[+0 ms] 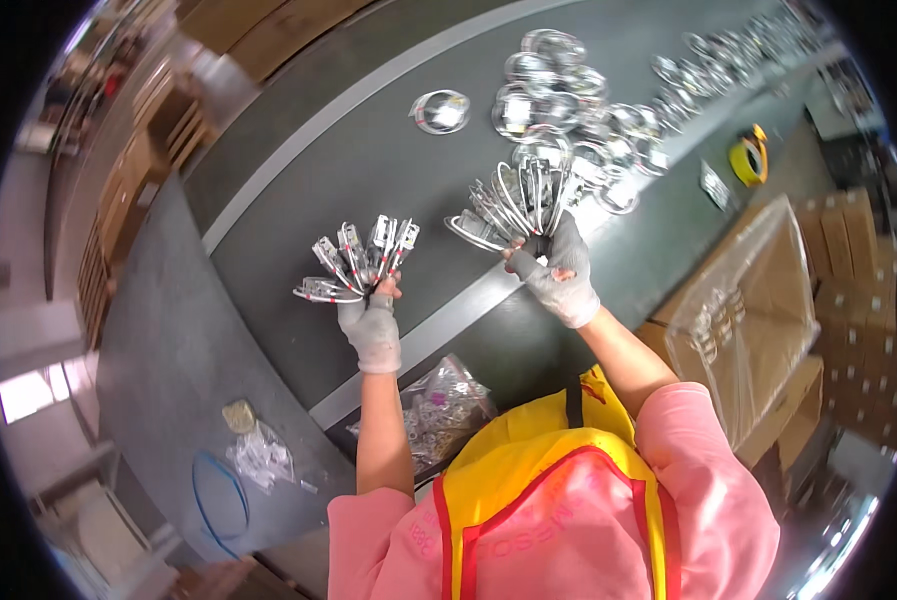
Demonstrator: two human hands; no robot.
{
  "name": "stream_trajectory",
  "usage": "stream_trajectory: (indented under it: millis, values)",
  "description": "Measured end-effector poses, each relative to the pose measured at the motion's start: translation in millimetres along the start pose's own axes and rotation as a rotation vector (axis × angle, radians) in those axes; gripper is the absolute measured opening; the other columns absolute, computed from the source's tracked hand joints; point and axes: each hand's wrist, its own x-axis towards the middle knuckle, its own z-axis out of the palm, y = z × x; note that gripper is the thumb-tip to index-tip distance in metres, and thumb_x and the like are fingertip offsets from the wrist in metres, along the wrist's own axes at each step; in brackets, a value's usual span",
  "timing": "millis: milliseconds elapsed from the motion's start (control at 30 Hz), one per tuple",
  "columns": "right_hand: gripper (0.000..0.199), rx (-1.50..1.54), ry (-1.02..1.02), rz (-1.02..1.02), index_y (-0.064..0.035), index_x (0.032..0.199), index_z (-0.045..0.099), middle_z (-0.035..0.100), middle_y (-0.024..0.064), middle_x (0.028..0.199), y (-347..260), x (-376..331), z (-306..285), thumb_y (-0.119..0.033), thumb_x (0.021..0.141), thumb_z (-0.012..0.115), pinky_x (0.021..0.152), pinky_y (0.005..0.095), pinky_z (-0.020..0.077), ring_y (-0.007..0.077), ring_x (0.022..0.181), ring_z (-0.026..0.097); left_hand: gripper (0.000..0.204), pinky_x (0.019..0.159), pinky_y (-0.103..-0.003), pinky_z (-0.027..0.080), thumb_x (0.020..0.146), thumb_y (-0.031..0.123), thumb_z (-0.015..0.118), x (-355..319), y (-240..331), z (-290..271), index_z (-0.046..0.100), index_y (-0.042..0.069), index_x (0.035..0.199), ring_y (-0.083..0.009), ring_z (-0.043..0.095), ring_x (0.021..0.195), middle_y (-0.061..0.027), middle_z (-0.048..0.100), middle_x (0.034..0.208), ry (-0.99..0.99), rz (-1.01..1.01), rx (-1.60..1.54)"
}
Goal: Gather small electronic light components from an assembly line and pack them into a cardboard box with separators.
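My left hand, in a pale fingerless work glove, is closed around a bunch of coiled cables. Their white and red-marked ends fan out above the fingers. To its right, my right hand, gloved the same way, grips a second fanned bunch of coiled cables. Both bunches are held above the dark grey belt, apart from each other. Beyond the right hand lies a heap of coiled cables, partly overlapped by that bunch. A single coiled cable sits left of the heap.
More coils trail off at the far right. A yellow tape roll lies right of the belt, above a plastic-lined carton. A clear bag of small parts is near my body. A blue cable loop lies on the left table.
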Motion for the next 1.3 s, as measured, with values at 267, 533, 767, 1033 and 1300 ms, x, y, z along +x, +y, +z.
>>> stream_trajectory:
  millis: [267,533,767,1033,1300]
  values:
    - [0.042,-0.398,0.522,-0.086,-0.0019,0.104,0.053,0.063,0.0035,0.072,-32.6,-66.2,-153.6,-0.012,0.07,0.075,0.053,0.0276,0.0444,0.011,0.055,0.055,0.025,0.069,-0.027,0.05,0.079,-0.008,0.067,-68.5,-28.9,140.0,0.062,0.002,0.102,-0.0122,0.06,0.077,-0.0039,0.065,0.091,-0.432,0.286,0.003]
    - [0.035,-0.137,1.052,0.038,0.0007,0.108,0.048,0.06,0.0033,0.083,-35.5,-148.3,-329.8,-0.003,0.078,0.067,0.053,0.0215,0.0462,0.0077,0.062,0.056,0.038,0.071,-0.03,0.05,0.078,-0.009,0.068,-189.1,-26.1,307.9,0.057,0.007,0.111,-0.0124,0.057,0.081,-0.0023,0.06,0.093,-0.946,0.213,-0.116]
    - [0.024,0.168,1.233,0.402,-0.0023,0.102,0.053,0.061,0.005,0.078,22.2,-204.1,-438.1,-0.013,0.084,0.066,0.039,0.02,0.0379,0.0075,0.047,0.051,0.03,0.069,-0.027,0.05,0.079,-0.009,0.065,-293.5,-49.9,427.5,0.058,0.0,0.107,-0.0115,0.057,0.081,-0.0029,0.061,0.089,-1.29,0.096,0.235]
    - [0.024,0.639,1.063,0.985,0.0035,0.094,0.054,0.061,0.0122,0.077,107.2,-276.5,-417.4,-0.012,0.08,0.065,0.034,0.0255,0.0401,0.0156,0.048,0.057,0.027,0.072,-0.033,0.047,0.077,-0.001,0.068,-308.6,-197.8,431.7,0.057,-0.005,0.1,-0.0226,0.06,0.076,-0.0111,0.064,0.084,-1.268,-0.392,0.867]
    - [0.024,0.508,1.135,1.213,-0.0029,0.1,0.053,0.061,0.0094,0.078,119.0,-290.7,-392.7,-0.014,0.082,0.064,0.035,0.0257,0.0403,0.0134,0.047,0.055,0.023,0.044,-0.029,0.045,0.082,-0.002,0.063,-307.8,-198.3,381.2,0.054,0.001,0.103,-0.015,0.055,0.051,-0.0113,0.064,0.086,-0.935,-0.83,0.989]
